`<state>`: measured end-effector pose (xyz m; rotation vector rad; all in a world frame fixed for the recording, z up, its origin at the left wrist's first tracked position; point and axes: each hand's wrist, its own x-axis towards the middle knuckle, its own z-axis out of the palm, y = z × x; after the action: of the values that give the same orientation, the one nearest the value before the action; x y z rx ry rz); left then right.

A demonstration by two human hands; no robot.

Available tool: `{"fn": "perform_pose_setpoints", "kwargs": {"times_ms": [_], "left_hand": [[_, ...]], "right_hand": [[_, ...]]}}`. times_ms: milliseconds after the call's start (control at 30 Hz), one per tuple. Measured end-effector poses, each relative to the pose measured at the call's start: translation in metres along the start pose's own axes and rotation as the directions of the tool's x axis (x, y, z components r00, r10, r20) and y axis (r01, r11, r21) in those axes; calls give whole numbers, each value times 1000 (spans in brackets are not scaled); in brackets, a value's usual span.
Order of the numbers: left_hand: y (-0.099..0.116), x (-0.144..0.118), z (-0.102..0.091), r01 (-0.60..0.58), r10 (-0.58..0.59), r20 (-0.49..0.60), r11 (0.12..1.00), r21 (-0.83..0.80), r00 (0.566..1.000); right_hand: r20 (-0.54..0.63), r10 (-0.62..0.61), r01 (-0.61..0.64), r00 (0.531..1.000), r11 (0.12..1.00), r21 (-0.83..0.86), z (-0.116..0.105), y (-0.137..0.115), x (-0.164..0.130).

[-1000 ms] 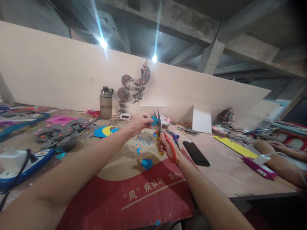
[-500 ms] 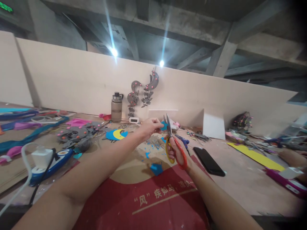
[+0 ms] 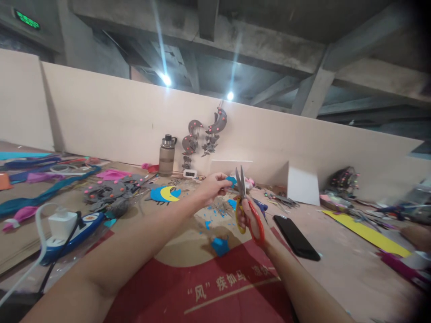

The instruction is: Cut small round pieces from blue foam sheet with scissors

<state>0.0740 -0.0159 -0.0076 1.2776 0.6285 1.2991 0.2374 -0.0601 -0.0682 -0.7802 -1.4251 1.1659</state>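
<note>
In my right hand [image 3: 247, 217] is a pair of scissors [image 3: 241, 184] with one red and one yellow handle, blades pointing up and slightly parted. My left hand [image 3: 215, 187] pinches a small blue piece [image 3: 231, 180], possibly felt or foam, close beside the blades. Below them, blue scraps [image 3: 208, 224] are scattered over the cardboard, and a larger blue offcut [image 3: 220, 246] lies nearer to me. Left of my left hand rests a blue shape with a yellow crescent moon [image 3: 169, 194] on it.
A bottle [image 3: 167, 157] and a small digital clock [image 3: 190, 173] stand by the back panel, where grey moon ornaments [image 3: 217, 122] hang. A black phone [image 3: 296, 237] lies to the right. A blue power strip [image 3: 74, 237] is at left. Another person's hand [image 3: 417, 235] shows at the right edge.
The view has shifted slightly, so everything sits a little lower and to the right. The scissor blades seem a little closer together. Both hands keep their holds.
</note>
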Motion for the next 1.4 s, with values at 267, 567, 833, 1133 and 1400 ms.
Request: {"fn": "perform_pose_setpoints", "kwargs": {"times_ms": [267, 567, 833, 1133, 1400], "left_hand": [[3, 3, -5, 10, -11, -12, 999, -52, 1000], [2, 1, -2, 40, -40, -4, 999, -19, 999], [3, 3, -5, 4, -6, 35, 999, 41, 999], [4, 3, -6, -19, 17, 17, 992, 126, 1000], [5, 3, -7, -22, 20, 17, 988, 150, 1000]], "right_hand": [[74, -23, 15, 997, 994, 110, -1, 4, 3], [170, 10, -21, 985, 998, 63, -1, 1, -1], [204, 60, -75, 977, 995, 67, -2, 0, -2], [222, 55, -73, 974, 994, 75, -3, 1, -3], [212, 52, -67, 976, 996, 61, -2, 0, -3]]}}
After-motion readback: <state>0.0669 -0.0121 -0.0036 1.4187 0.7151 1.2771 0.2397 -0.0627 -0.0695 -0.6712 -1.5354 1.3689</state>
